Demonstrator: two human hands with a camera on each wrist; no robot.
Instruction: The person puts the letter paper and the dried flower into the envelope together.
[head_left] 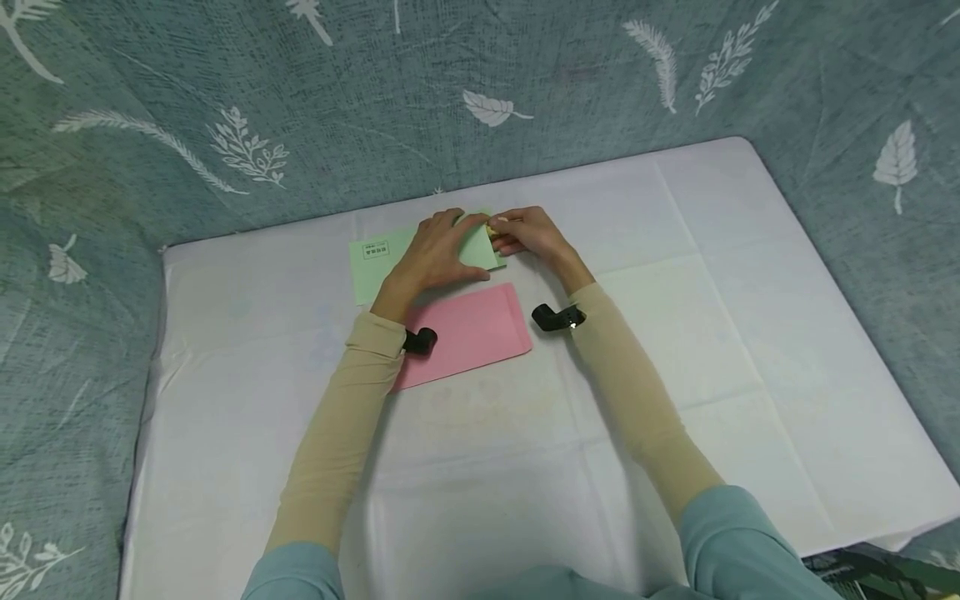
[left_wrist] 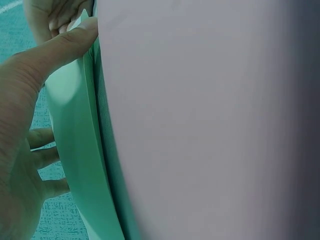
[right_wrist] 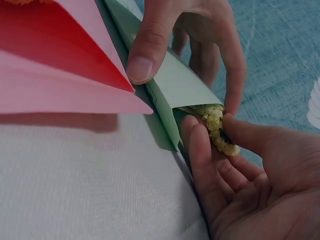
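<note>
On the table, toward the back, lies a green envelope (head_left: 371, 275) with a small printed box at its left end. My left hand (head_left: 435, 254) spans it, thumb at the near edge and fingers at the far edge, and squeezes its right end so the mouth bows open in the right wrist view. There my right hand (right_wrist: 255, 175) pinches a fuzzy yellow piece (right_wrist: 218, 131) with dark spots, between thumb and fingers. Part of this piece is inside the green envelope's mouth; the rest sticks out. I cannot tell what kind of thing it is.
A pink envelope (head_left: 480, 329) lies just in front of the green one, partly under my left forearm. In the right wrist view its mouth gapes, with something orange (right_wrist: 25, 2) inside. A white cloth covers the table (head_left: 637, 375); a leaf-patterned teal curtain (head_left: 420, 150) hangs behind.
</note>
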